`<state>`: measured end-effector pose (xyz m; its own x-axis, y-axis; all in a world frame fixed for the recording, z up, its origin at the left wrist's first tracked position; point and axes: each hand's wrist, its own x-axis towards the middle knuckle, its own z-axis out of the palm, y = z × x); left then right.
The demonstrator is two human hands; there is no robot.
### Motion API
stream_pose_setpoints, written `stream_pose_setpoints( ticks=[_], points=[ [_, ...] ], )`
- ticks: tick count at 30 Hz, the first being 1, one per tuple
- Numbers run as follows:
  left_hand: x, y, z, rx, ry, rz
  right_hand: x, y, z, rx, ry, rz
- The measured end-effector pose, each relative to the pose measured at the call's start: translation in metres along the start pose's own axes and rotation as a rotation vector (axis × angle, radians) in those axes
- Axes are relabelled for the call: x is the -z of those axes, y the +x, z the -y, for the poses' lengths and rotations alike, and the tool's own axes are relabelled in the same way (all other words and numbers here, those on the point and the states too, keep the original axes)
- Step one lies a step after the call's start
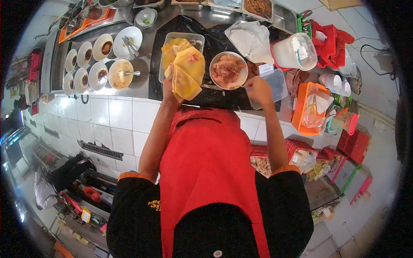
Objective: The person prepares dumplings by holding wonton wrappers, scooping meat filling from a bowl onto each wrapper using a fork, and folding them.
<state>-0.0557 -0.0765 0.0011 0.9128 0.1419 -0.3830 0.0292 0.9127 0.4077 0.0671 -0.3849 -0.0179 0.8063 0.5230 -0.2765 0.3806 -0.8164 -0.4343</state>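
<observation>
My left hand [171,89] is closed on the lower left edge of thin yellow wrapper sheets [189,79], spread like a fan. A small dab of pinkish filling [193,57] lies on the top one. Behind them is a metal tray [198,38], partly covered by more yellow sheets. To the right stands a white bowl [211,77] of pink minced meat filling [228,71]. At its lower right rim, my right hand [259,90] is closed around a thin utensil whose tip I cannot make out. Beneath that hand lies a clear plastic lid [275,84].
Several bowls with dark sauce [102,75] and a used bowl with a fork [120,74] stand left. Right are a white tub [282,53] of powder and an orange basket [304,122]. Metal food pans [257,8] line the back. A person [45,191] is at far left.
</observation>
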Motion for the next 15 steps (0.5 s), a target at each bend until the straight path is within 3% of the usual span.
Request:
stream_pose_setpoints(
  ticks=[1, 3, 4, 6, 9, 10, 12, 15],
  points=[
    [-0.003, -0.001, -0.001, -0.007, 0.000, 0.001, 0.013, -0.001, -0.002, 0.007, -0.001, -0.001],
    [-0.010, -0.005, 0.000, 0.067, 0.078, -0.160, 0.041, 0.001, -0.003, -0.144, 0.372, 0.260],
    [-0.012, -0.005, 0.003, 0.085, 0.020, -0.086, 0.049, 0.001, 0.003, -0.132, 0.372, 0.260],
    [-0.017, -0.005, 0.007, 0.130, 0.023, -0.075, 0.065, -0.005, 0.015, 0.093, 0.714, 0.100],
    [-0.025, -0.002, 0.021, 0.183, -0.038, 0.036, 0.091, -0.012, 0.069, 0.080, 0.933, 0.011],
    [-0.030, -0.001, 0.025, 0.205, -0.062, 0.060, 0.087, -0.011, 0.081, 0.081, 0.931, 0.006],
    [-0.031, 0.000, 0.028, 0.227, -0.188, 0.228, 0.076, -0.008, 0.100, 0.227, 0.807, -0.324],
    [-0.040, -0.002, 0.022, 0.219, -0.277, 0.331, 0.049, 0.001, 0.096, 0.310, 0.730, -0.461]
  ],
)
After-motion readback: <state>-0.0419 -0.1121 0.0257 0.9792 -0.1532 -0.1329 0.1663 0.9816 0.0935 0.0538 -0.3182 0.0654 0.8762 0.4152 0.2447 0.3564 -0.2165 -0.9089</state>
